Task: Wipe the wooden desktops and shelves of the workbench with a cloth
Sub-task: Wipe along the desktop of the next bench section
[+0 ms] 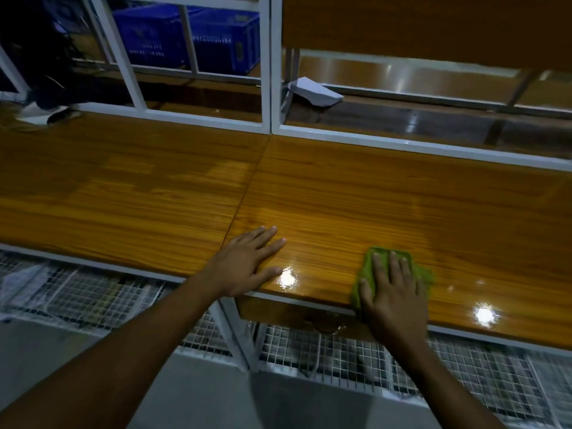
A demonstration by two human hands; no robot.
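Two glossy wooden desktops meet at a seam: the left desktop point(117, 193) and the right desktop point(387, 199). My right hand point(391, 292) lies flat on a green cloth point(370, 261), pressing it onto the right desktop at its front edge. The cloth shows around my fingers and partly hangs over the edge. My left hand point(250, 261) rests flat and spread on the right desktop just right of the seam, holding nothing. A wooden shelf point(433, 23) hangs above the right desktop at the top.
A white metal frame point(266, 63) rises behind the desktops. Blue crates point(185, 35) stand beyond it at the back left. A white folded paper point(312, 91) lies behind the frame. Wire mesh racks point(93, 295) run under the desktops. A drawer front point(297, 314) sits below the edge.
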